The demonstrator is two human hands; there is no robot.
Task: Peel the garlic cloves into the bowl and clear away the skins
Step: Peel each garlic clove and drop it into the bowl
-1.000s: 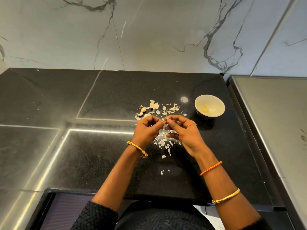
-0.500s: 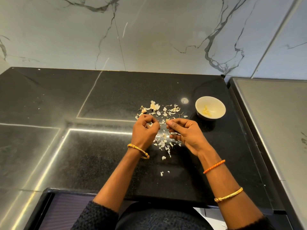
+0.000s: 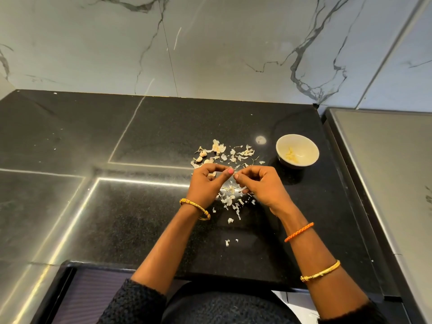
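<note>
- The left hand [image 3: 205, 183] hangs just above the black counter [image 3: 145, 225], fingers curled in, thumb and forefinger pinched together at the tip.
- The right hand [image 3: 259, 185] faces it, fingers curled, its fingertips meeting the left thumb tip.
- Something small is pinched between the two hands; it is too small to tell whether it is a clove or a piece of skin.
- The skins [image 3: 230, 199] lie scattered on the counter under and behind the hands, with a few stray flakes nearer the person.
- A few unpeeled cloves [image 3: 202, 156] sit at the left edge of the far scatter, just beyond the left hand.
- The bowl [image 3: 297, 149], white inside, stands on the counter to the right of the skins, beyond the right hand; peeled pale pieces lie in its bottom.
- A gold bangle [image 3: 195, 208] is on the left wrist; an orange band [image 3: 299, 232] and a second gold bangle are on the right forearm.
- A marble wall [image 3: 210, 47] rises behind the counter.
</note>
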